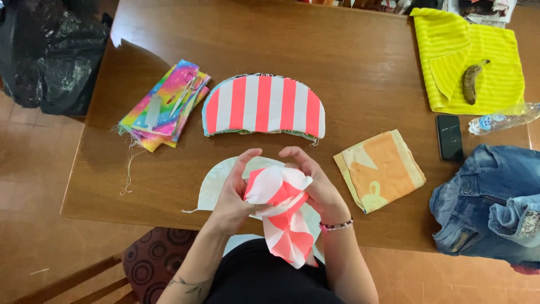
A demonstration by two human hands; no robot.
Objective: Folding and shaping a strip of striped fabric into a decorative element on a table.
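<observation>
Fingers of both hands closed on a bunched pink-and-white striped fabric piece [281, 211], held just above the near table edge. Left hand [233, 194] grips its left side, thumb up; right hand [315, 183] pinches the top right, beaded bracelet [336, 226] on that wrist. Fabric tail hangs down toward the lap. Under the hands, a white half-round cut piece [216, 183] lies flat on the wooden table [349, 73].

Behind it, a stack of half-round striped pieces [263, 106], pink-and-white on top. Left of that, folded rainbow fabric [163, 104] with scissors [188, 90] resting on it, loose threads trailing off toward the table edge. Right of the hands, a folded orange-and-yellow cloth [379, 169].

Far right: yellow towel [469, 56] with a browned banana [471, 81] on it, dark phone [450, 137], plastic bottle [503, 119] lying down, denim garment [489, 202] at the table corner.

Room: terracotta tile floor, black plastic bag [50, 53] top left, patterned chair seat [152, 262] below the table.
</observation>
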